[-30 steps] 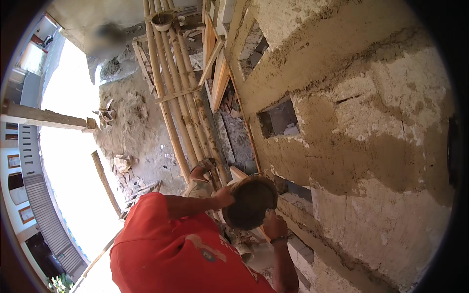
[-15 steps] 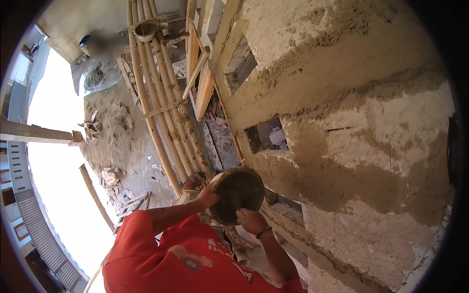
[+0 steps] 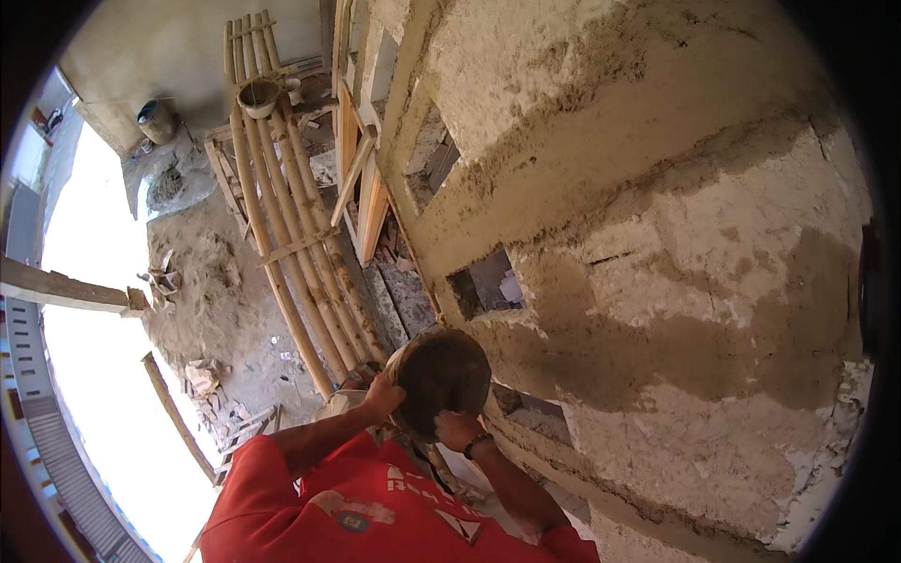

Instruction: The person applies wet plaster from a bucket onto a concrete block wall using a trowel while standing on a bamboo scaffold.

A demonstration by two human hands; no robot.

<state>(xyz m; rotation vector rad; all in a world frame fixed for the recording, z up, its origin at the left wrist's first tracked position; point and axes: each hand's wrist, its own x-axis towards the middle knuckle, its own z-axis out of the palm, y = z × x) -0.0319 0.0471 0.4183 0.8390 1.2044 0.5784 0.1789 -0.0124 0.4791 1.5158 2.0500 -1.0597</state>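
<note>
A round, mud-stained bucket (image 3: 446,371) is held in front of my body, its dark round face turned toward me. My left hand (image 3: 383,396) grips it at its left edge, fingers closed. On the near edge my right hand (image 3: 457,430) is closed against the bucket; a dark band circles that wrist. Whether the bucket holds anything is too dark to make out. Just to the right of it rises a wall (image 3: 648,347) with damp, darker plaster patches over a pale rough surface.
A scaffold of bamboo poles (image 3: 298,225) runs ahead, with another bucket (image 3: 258,97) at its far end. Wooden frame pieces (image 3: 371,220) lean beside the wall, which has square openings (image 3: 488,284). Below left lie a sand heap (image 3: 192,281) and broken rubble (image 3: 206,377).
The view has shifted, so the wall and scaffold sit further left and more of the far scaffold shows. Both hands keep hold of the bucket.
</note>
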